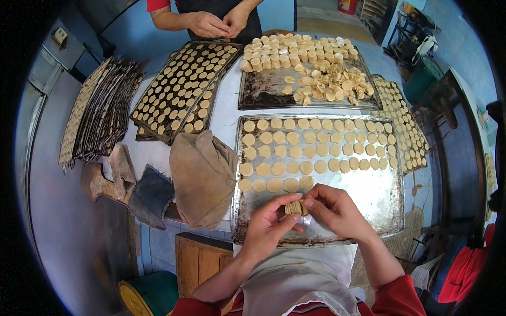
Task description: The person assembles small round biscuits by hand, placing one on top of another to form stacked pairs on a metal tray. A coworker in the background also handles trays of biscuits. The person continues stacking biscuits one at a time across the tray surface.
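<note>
Over the near part of a metal baking tray (pixel 369 195), my left hand (pixel 271 221) is closed around a small stack of dough discs (pixel 293 207). My right hand (pixel 334 210) pinches at the right end of that stack with thumb and fingers. Rows of flat round dough discs (pixel 292 138) cover the far part of the tray, and a shorter row lies just beyond my left hand. Behind it, a dark tray (pixel 263 95) bears upright stacks of discs (pixel 300 50) and a loose heap of discs (pixel 337 84).
Dark trays of discs (pixel 182 89) lie at the back left, beside a tall pile of trays (pixel 103 105). Brown cloth (pixel 203 179) and blue cloth (pixel 151 197) hang at the table's edge. Across the table are a co-worker's hands (pixel 221 23). Another disc-covered tray (pixel 400 121) sits on the right.
</note>
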The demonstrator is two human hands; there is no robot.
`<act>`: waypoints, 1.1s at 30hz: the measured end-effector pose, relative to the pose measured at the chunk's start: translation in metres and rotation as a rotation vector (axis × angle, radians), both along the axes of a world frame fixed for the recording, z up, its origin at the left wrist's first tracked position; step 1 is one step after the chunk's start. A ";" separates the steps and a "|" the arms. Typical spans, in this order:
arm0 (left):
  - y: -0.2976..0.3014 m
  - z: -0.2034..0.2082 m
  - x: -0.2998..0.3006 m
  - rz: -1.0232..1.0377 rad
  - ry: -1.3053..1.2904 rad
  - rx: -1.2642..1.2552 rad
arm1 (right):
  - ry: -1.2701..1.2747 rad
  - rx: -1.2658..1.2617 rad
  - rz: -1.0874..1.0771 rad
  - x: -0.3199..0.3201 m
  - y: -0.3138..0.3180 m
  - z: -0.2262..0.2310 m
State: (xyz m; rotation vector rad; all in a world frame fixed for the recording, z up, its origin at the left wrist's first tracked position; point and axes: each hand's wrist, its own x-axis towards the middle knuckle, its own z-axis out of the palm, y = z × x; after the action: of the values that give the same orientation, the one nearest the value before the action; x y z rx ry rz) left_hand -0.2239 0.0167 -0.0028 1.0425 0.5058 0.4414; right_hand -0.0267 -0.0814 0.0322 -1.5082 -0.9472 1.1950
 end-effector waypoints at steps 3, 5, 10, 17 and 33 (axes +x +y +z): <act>0.000 0.006 0.001 0.012 0.023 -0.048 | 0.211 0.011 -0.111 0.017 -0.004 -0.015; 0.001 0.007 0.001 0.023 0.042 -0.069 | 0.344 0.007 -0.169 0.022 -0.005 -0.018; 0.000 0.008 0.006 0.038 0.034 -0.076 | 0.295 -0.010 -0.093 0.010 -0.009 -0.005; -0.002 -0.001 0.008 0.038 0.035 -0.049 | -0.198 0.014 0.018 0.003 -0.011 0.005; 0.002 0.000 0.010 0.098 0.145 -0.120 | -0.685 0.060 -0.096 0.031 -0.007 -0.018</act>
State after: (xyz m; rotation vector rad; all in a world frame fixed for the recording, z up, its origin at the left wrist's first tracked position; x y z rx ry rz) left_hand -0.2139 0.0190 -0.0026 0.9406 0.7069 0.4180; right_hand 0.0045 -0.0880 0.0137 -1.9313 -1.3153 0.5642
